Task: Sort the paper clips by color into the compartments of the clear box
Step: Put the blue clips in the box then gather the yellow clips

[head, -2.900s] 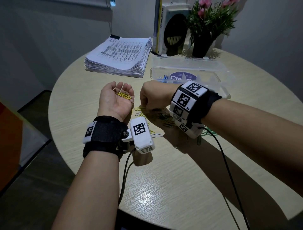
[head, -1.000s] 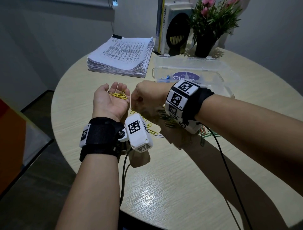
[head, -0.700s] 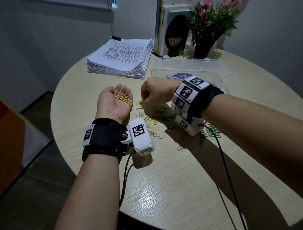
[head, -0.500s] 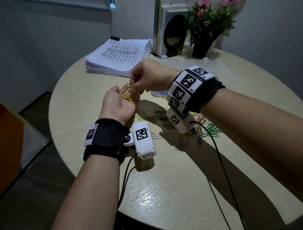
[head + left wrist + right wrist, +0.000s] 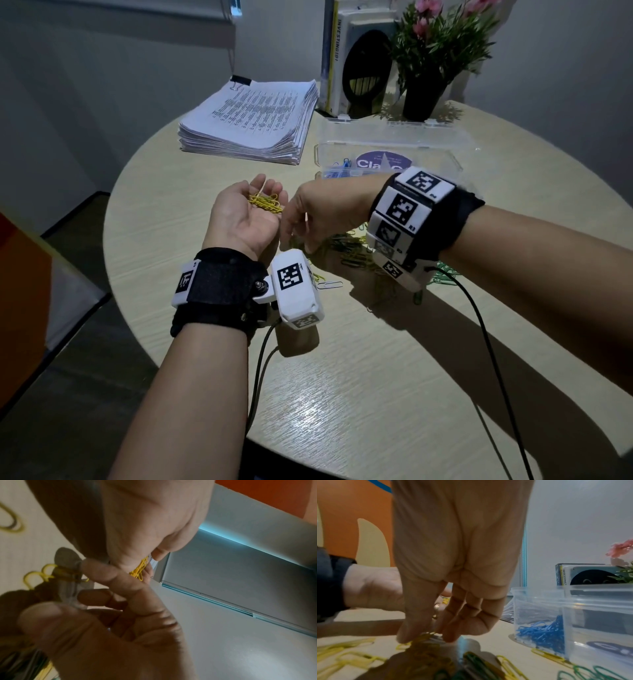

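A person's left hand (image 5: 245, 214) lies palm up above a round wooden table (image 5: 359, 370), fingers loosely cupped around a small heap of yellow paper clips (image 5: 265, 202). The right hand (image 5: 322, 214) reaches down just beside it, thumb and fingertips (image 5: 448, 635) closing on a yellow clip (image 5: 424, 636) at the edge of the loose pile of clips (image 5: 356, 250) on the table; the pinch is partly blurred in the right wrist view. The pile, mostly yellow and green, lies under and behind the right wrist, which hides much of it from the head camera. One silver clip (image 5: 329, 285) lies apart, near the left wrist camera.

Behind the hands stands the clear box (image 5: 387, 150), lid open, with blue clips (image 5: 542, 632) gathered in its left end compartment; the right forearm covers part of its front wall. Farther back sit a thick stack of printed paper (image 5: 253, 120), upright books (image 5: 356, 58) and a potted plant with pink flowers (image 5: 435, 44).
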Demonstrator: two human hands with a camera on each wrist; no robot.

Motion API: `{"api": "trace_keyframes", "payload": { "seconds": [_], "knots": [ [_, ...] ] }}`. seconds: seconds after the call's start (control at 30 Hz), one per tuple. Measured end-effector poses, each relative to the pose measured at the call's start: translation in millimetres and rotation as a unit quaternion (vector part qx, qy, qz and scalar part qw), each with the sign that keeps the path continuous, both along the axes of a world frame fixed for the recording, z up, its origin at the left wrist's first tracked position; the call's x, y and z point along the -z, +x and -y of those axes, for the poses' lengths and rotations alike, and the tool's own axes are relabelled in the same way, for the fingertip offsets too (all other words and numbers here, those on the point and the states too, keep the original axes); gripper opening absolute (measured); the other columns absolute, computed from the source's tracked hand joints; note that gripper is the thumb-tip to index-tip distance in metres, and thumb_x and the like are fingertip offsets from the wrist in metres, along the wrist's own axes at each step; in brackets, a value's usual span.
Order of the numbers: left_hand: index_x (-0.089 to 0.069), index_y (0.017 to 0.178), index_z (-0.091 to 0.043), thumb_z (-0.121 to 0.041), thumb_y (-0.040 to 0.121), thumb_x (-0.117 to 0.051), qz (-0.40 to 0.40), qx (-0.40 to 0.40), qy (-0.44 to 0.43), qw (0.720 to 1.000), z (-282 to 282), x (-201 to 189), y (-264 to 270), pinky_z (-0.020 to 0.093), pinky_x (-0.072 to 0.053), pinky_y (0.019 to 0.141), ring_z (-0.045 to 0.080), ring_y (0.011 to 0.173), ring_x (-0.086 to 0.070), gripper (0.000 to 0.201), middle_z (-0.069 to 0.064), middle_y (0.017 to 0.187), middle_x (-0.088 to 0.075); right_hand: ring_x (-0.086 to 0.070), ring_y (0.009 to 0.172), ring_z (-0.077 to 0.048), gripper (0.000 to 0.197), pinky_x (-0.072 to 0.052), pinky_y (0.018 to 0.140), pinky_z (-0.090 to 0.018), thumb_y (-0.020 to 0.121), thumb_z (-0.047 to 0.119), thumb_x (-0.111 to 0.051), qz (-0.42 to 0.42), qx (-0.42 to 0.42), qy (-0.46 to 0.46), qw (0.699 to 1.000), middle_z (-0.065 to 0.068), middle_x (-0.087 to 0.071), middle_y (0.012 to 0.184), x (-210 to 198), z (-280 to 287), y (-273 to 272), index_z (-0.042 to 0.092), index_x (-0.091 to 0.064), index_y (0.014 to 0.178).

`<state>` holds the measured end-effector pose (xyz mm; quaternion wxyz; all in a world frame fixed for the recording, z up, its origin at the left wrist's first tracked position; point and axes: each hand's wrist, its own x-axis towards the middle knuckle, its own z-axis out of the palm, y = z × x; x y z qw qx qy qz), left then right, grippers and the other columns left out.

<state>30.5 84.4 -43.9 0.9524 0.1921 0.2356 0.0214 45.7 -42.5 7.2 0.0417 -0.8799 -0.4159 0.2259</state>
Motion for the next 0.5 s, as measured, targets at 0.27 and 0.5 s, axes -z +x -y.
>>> {"api": "trace_keyframes", "payload": {
  "seconds": [0.27,0.5],
  "knots": [
    [-0.056,0.086,-0.005,-0.022,0.101,-0.031,-0.010,0.011,0.019,1.000,1.2,3.0,2.1,0.029,-0.046,0.069,0.017,0.072,-0.055,0.034,0.008,0.079,-0.055,-0.058,0.081,-0.002,0.029,-0.037,0.054,0.001,0.081,0.012,-0.072,0.047,0.005,-0.010,0.999,0.008,-0.070,0.097,3.3,7.3,1.8,0.019,-0.071,0.109],
    [-0.056,0.088,-0.005,-0.023,0.101,-0.031,-0.007,0.015,0.030,0.999,6.0,2.7,0.5,0.029,-0.047,0.070,0.017,0.071,-0.055,0.034,0.008,0.080,-0.055,-0.050,0.080,-0.011,0.020,-0.033,0.054,-0.010,0.088,0.020,-0.063,0.094,-0.015,-0.074,0.993,0.006,-0.055,0.088,6.3,4.0,1.6,0.015,-0.066,0.108]
  ]
}}
